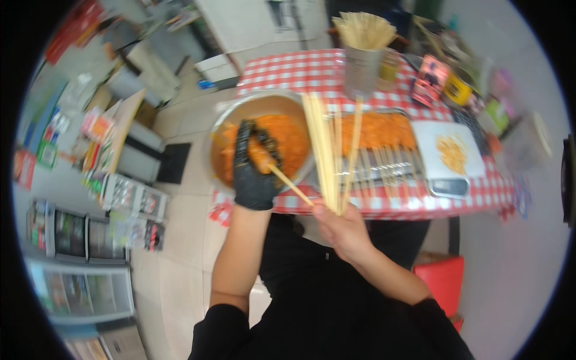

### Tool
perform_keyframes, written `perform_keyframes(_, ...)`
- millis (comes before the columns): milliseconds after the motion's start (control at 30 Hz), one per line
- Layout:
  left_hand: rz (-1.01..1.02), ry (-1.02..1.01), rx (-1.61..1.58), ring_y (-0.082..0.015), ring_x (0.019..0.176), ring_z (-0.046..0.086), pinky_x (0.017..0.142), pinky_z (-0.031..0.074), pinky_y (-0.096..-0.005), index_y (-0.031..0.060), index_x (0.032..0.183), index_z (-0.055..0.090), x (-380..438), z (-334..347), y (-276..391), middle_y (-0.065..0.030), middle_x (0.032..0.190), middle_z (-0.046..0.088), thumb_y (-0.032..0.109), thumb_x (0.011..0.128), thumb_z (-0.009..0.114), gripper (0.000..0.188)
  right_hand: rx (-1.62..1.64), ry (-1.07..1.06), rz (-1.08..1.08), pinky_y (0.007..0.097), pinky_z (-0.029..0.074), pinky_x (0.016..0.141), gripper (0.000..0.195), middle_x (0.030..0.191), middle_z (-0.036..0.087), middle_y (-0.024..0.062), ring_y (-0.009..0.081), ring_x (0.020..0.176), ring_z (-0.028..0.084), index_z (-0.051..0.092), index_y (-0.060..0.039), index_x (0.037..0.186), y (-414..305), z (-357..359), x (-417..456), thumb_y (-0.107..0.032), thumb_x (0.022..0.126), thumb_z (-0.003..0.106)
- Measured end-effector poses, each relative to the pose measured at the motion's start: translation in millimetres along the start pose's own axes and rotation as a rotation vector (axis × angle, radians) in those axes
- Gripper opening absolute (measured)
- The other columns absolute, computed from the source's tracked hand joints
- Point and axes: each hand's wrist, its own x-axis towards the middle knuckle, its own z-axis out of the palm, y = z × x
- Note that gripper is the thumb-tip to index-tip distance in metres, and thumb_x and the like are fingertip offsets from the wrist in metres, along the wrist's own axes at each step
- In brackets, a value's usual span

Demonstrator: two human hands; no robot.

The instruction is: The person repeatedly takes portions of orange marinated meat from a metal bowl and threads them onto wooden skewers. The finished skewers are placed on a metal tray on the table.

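My left hand (256,180), in a black glove, is closed around orange marinated meat (260,155) over a large metal bowl (214,155). More orange marinated meat (290,139) fills much of that bowl. One wooden skewer (290,183) runs from the meat in my left hand to the fingers of my bare right hand (339,225). That right hand also grips a bundle of pale wooden skewers (323,157), which fans upward. Behind the bundle is a metal tray (382,176) holding several skewers loaded with orange meat (378,128), their sticks towards me.
A red-and-white checked tablecloth (288,67) covers the table. At the back stands a metal canister (360,69) full of skewers, beside a jar (388,72). To the right are a kitchen scale (449,186) with pale yellowish pieces, a phone (430,81) and a yellow can (458,87).
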Motion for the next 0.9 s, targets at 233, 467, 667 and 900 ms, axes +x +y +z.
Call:
perform_keyframes(233, -0.131, 0.201, 0.438, -0.0285, 0.123, 0.062, 0.106, 0.052, -0.0434, 0.0047, 0.157, 0.038, 1, 42, -5, -0.0198, 0.143, 0.058, 0.036, 0.107, 0.053, 0.06, 0.165, -0.007, -0.113, 0.0203, 0.029, 0.045, 0.025, 0.065, 0.043, -0.0061, 0.0031, 0.051, 0.036, 0.066, -0.0012, 0.118, -23, -24, -7, -0.023, 0.106, 0.061)
perform_keyframes(467, -0.274, 0.143, 0.706, -0.0295, 0.143, 0.046, 0.119, 0.036, -0.0428, 0.0127, 0.158, 0.04, 18, -15, 89, -0.0131, 0.159, 0.045, 0.037, 0.109, 0.045, 0.055, 0.019, 0.522, -0.376, 0.0229, 0.027, 0.043, 0.026, 0.058, 0.041, -0.0061, 0.0053, 0.046, 0.034, 0.069, -0.0001, 0.115, -63, -104, -76, -0.024, 0.104, 0.063)
perform_keyframes(667, -0.316, 0.206, 0.82, -0.0284, 0.143, 0.047, 0.117, 0.039, -0.0415, 0.0107, 0.158, 0.04, 16, -42, 130, -0.0139, 0.158, 0.046, 0.035, 0.109, 0.043, 0.055, -0.082, 0.878, -0.552, 0.0225, 0.026, 0.045, 0.027, 0.058, 0.04, -0.007, 0.0039, 0.046, 0.034, 0.068, 0.003, 0.112, -71, -171, -122, -0.022, 0.104, 0.063)
perform_keyframes(900, -0.362, 0.182, 0.822, -0.0281, 0.142, 0.049, 0.118, 0.037, -0.042, 0.011, 0.157, 0.042, 21, -47, 129, -0.0129, 0.156, 0.049, 0.038, 0.11, 0.042, 0.054, 0.04, 0.923, -0.534, 0.022, 0.025, 0.045, 0.026, 0.059, 0.038, -0.0078, 0.0032, 0.047, 0.032, 0.067, 0.0021, 0.112, -73, -192, -115, -0.022, 0.104, 0.062)
